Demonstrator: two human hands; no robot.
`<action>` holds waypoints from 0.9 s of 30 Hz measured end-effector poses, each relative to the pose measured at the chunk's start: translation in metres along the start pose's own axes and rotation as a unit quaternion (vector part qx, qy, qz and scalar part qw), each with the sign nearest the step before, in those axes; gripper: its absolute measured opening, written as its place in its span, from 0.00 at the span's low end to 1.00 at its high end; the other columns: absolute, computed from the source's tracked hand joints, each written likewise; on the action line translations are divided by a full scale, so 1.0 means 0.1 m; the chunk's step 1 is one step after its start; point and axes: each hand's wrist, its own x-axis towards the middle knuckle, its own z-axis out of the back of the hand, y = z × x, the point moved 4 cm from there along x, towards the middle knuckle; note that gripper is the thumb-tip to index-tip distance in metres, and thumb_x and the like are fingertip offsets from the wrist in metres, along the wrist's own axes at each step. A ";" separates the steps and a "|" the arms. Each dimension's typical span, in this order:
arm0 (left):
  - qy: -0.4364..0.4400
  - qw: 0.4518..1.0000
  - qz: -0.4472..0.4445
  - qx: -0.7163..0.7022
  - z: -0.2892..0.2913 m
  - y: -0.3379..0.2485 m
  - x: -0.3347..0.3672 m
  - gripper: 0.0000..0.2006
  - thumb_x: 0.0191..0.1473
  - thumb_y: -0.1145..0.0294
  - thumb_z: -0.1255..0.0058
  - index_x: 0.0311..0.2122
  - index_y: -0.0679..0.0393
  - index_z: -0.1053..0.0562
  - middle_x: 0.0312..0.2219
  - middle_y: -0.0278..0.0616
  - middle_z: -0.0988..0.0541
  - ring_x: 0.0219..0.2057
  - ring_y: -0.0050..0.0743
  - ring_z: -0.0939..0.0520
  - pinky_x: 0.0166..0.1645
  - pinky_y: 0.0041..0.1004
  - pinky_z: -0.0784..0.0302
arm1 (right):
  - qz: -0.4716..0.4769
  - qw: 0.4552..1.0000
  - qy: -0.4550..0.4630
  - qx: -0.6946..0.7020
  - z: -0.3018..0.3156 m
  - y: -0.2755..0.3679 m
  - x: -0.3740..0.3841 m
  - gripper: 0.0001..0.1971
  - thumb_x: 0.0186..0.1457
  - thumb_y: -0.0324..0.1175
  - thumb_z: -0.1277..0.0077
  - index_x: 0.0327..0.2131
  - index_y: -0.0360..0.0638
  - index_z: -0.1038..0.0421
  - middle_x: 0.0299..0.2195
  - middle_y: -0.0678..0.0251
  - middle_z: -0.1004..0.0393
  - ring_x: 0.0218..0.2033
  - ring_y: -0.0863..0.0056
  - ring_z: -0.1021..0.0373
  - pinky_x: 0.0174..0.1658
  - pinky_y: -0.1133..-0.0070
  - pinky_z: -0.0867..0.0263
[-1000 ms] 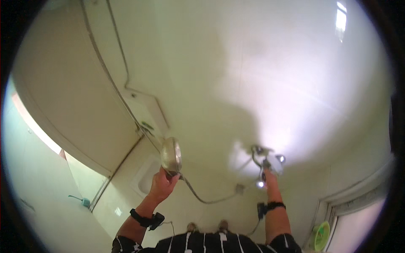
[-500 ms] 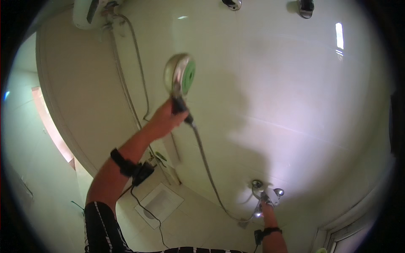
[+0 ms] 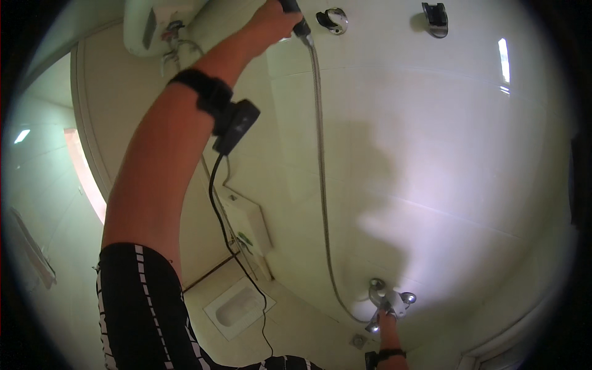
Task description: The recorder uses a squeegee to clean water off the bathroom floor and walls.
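Note:
High up at the top edge, my left hand is wrapped round the dark handle of a shower head; its spray face is out of view. A metal shower hose hangs from the handle and curves down the wall to a chrome mixer tap. At that tap, low on the right, my right hand is closed on its front part, with the fingertips partly hidden. Just right of the raised handle, a chrome wall bracket is fixed to the tiles.
Another wall bracket is mounted further right. A white water heater with pipes hangs at upper left. Below are a white cistern, a squat toilet and a floor drain. A black cable trails from my left wrist.
My left hand has raised the shower head up and rightward, towards the bracket, carrying its head out of view and drawing the hose straighter. My right hand stays at the mixer tap.

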 end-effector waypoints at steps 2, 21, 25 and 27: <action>-0.002 1.000 0.008 0.016 0.02 -0.33 0.17 0.13 0.46 0.66 0.54 0.36 0.62 0.35 0.21 0.40 0.29 0.20 0.27 0.29 0.26 0.27 0.32 | -0.003 0.999 0.003 -0.042 0.03 -0.07 0.04 0.26 0.46 0.48 0.55 0.33 0.27 0.31 0.28 0.49 0.29 0.30 0.59 0.32 0.36 0.70 0.39; -0.012 0.996 -0.027 -0.090 0.32 -0.25 0.95 0.09 0.46 0.72 0.56 0.33 0.62 0.36 0.21 0.41 0.29 0.20 0.27 0.30 0.24 0.25 0.33 | -0.001 0.999 -0.039 0.028 -0.01 0.14 -0.22 0.22 0.49 0.46 0.57 0.17 0.33 0.32 0.12 0.62 0.34 0.16 0.74 0.38 0.20 0.73 0.43; 0.038 0.989 0.015 -0.143 0.33 -0.11 1.15 0.04 0.46 0.72 0.56 0.28 0.61 0.34 0.20 0.40 0.30 0.19 0.26 0.31 0.23 0.24 0.34 | -0.022 0.999 -0.028 0.020 0.00 0.24 -0.30 0.22 0.49 0.46 0.57 0.16 0.33 0.33 0.12 0.64 0.35 0.16 0.77 0.38 0.20 0.75 0.44; 0.049 0.988 0.028 -0.145 0.30 -0.10 1.19 0.04 0.47 0.72 0.56 0.27 0.60 0.34 0.20 0.39 0.30 0.18 0.26 0.32 0.22 0.24 0.35 | 0.017 0.999 -0.036 0.001 0.03 0.30 -0.34 0.21 0.49 0.44 0.56 0.16 0.34 0.33 0.13 0.67 0.35 0.16 0.79 0.39 0.19 0.76 0.43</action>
